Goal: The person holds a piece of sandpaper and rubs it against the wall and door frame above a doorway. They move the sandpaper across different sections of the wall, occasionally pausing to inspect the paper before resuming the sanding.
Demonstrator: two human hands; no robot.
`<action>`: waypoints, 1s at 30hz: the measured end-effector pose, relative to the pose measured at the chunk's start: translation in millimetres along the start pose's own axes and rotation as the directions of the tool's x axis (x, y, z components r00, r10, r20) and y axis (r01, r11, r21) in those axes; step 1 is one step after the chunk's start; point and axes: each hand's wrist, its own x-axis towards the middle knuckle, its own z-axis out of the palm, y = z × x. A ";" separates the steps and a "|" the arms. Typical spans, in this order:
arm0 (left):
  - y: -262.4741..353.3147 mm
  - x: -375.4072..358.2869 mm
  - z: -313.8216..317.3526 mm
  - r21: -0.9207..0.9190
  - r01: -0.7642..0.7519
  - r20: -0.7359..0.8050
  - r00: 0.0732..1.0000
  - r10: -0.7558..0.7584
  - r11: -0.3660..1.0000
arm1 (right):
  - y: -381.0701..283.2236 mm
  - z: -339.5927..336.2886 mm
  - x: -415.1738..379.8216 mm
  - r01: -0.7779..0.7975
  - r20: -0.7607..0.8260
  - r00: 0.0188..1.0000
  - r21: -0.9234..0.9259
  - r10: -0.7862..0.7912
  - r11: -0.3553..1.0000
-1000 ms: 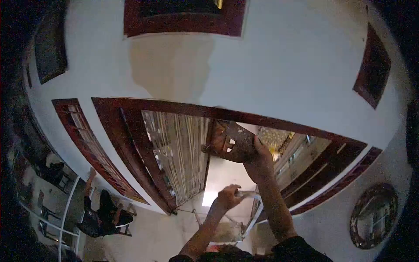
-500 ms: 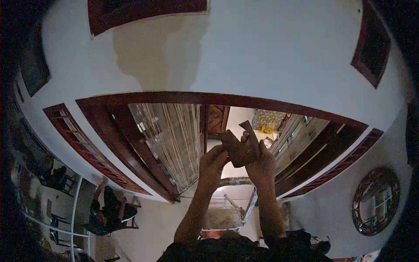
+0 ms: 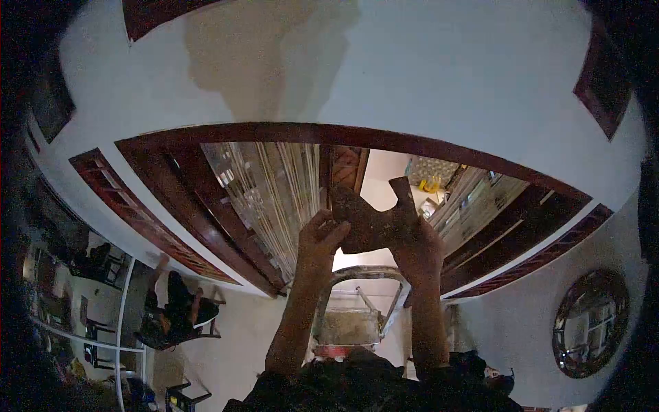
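Note:
A dark brown, flat sheet (image 3: 367, 223) with a deep notch in its upper edge, resembling worn sandpaper, is held up in front of me between both hands. My left hand (image 3: 320, 237) is closed on the sheet's left side, thumb against its face. My right hand (image 3: 420, 250) grips the right side, where a narrow strip of the sheet rises; some of its fingers are hidden. Just below my hands is the curved top rail of a metal ladder (image 3: 367, 271), its step (image 3: 349, 328) lower down.
Ahead, a dark wooden door frame (image 3: 316, 130) spans the wall (image 3: 446, 75), which has a tan patch (image 3: 268, 62). String curtains (image 3: 264, 199) hang on its left. A person (image 3: 180, 305) sits on a chair at lower left. A round-framed mirror (image 3: 592, 323) is at right.
The sheet is spread wider between my hands, and my left hand has moved outward to the left. The view has shifted a little, showing more of the ladder.

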 end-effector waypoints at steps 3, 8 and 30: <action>-5.1 -2.5 -1.0 -0.074 -0.017 0.012 1.000 0.018 0.997 | 37.0 3.9 5.6 -0.104 0.080 0.993 0.345 0.081 0.933; -5.8 -1.5 -2.3 -0.096 -0.052 0.081 0.995 0.060 0.994 | 25.7 2.7 6.6 -0.260 0.283 0.959 0.853 0.018 0.452; -29.4 -15.5 -0.6 0.058 -0.146 0.030 0.989 0.144 0.988 | -6.0 45.9 -40.0 -0.198 0.127 0.980 0.608 0.151 0.769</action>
